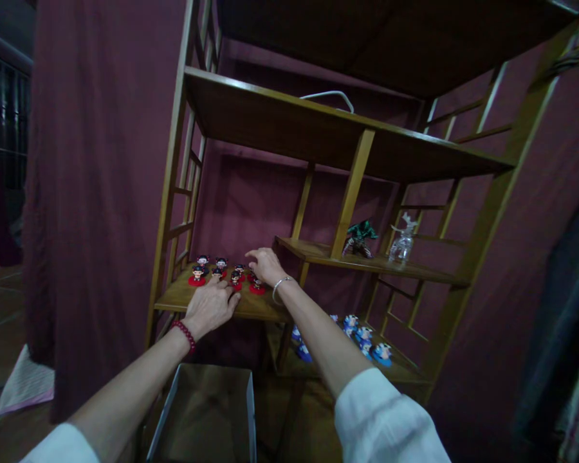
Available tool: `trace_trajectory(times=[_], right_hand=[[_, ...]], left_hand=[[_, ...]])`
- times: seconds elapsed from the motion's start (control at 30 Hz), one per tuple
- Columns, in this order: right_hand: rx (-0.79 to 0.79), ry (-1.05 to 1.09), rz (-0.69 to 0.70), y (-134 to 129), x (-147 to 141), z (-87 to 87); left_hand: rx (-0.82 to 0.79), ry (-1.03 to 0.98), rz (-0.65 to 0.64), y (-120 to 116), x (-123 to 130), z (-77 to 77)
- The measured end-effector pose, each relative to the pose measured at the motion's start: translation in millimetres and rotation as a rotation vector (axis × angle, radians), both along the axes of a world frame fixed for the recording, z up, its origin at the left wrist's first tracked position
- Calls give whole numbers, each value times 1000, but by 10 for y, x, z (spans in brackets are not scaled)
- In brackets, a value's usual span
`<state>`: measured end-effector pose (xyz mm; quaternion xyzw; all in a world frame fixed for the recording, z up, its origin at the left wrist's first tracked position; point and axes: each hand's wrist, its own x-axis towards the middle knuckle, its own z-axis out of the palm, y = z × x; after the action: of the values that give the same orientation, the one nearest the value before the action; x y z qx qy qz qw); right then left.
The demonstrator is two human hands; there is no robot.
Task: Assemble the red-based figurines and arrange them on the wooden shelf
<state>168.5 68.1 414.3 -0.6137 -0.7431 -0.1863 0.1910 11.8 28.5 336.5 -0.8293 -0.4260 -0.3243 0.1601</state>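
Small dark-haired figurines (pixel 197 275) on red round bases stand in rows on the left wooden shelf. My left hand (pixel 211 307) is palm down at the shelf's front edge, thumb apart, its fingertips close to a figurine (pixel 217 274); whether they touch it I cannot tell. A dark red bead bracelet (pixel 185 334) circles that wrist. Over the right end of the rows is my right hand (pixel 266 265), with fingers stretched out to the left. It partly covers a figurine behind it, and another figurine (pixel 257 286) stands just below. A silver bangle (pixel 280 287) is on this wrist.
An open box (pixel 251 411) sits below the shelf, between my forearms. Blue-and-white figurines (pixel 364 334) stand on the lower right shelf. A green ornament (pixel 360 238) and a clear glass ornament (pixel 403 241) occupy the middle right shelf. A wooden upright (pixel 352 193) divides the rack; a purple curtain (pixel 101 193) hangs left.
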Motion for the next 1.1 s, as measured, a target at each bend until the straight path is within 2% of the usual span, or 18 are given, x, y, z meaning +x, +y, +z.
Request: trace_trajectory(times=[0.13, 0.23, 0.37, 0.73, 1.1], right_hand=[[-144, -191, -12, 219, -130, 150], [-237, -275, -60, 307, -228, 177], [-328, -286, -99, 385, -284, 167], [-364, -254, -39, 604, -267, 90], [-355, -232, -73, 594, -313, 105]], left_hand=[[5, -9, -16, 19, 6, -5], [15, -11, -17, 21, 10, -7], [46, -12, -12, 19, 17, -12], [56, -21, -7, 46, 31, -19], [48, -6, 0, 48, 37, -16]])
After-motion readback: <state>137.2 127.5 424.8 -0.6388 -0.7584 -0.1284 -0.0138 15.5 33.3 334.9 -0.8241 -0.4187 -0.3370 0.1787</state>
